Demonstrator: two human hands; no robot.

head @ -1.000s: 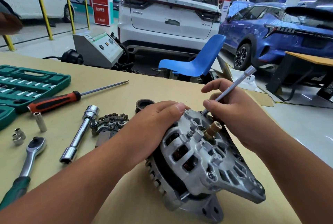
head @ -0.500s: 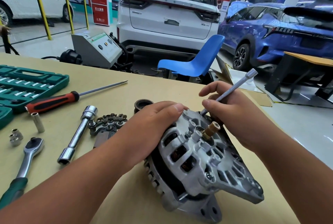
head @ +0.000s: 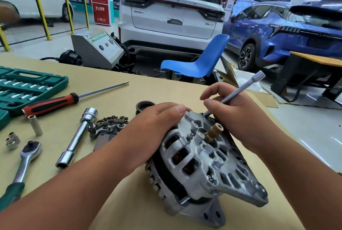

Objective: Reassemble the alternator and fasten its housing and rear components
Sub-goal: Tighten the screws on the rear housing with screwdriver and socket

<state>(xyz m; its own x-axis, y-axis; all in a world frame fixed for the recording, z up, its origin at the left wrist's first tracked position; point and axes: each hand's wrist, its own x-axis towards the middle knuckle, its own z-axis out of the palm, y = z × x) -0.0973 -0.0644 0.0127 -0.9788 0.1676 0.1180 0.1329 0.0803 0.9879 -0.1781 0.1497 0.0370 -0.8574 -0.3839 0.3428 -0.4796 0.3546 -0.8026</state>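
Observation:
The silver alternator [head: 201, 167] lies tilted on the tan table, its rear housing and brass shaft end facing up. My left hand [head: 153, 128] curls over its upper left side and holds it. My right hand [head: 238, 117] pinches a thin grey extension bar [head: 240, 91] whose lower tip sits on a bolt at the housing's top edge. The bar slants up to the right, square end in the air. The rectifier plate [head: 109, 126] lies left of the alternator, and a dark round bearing cover [head: 145, 105] lies behind my left hand.
A red-handled screwdriver [head: 61, 101], a chrome tube socket wrench [head: 77, 137], a green-handled ratchet [head: 24, 163] and loose sockets [head: 35, 128] lie on the left. A green socket case [head: 27, 85] sits at far left. The table edge runs close on the right.
My right hand has shifted its fingers a little on the bar, which stays on the same bolt. The alternator and my left hand have not visibly moved.

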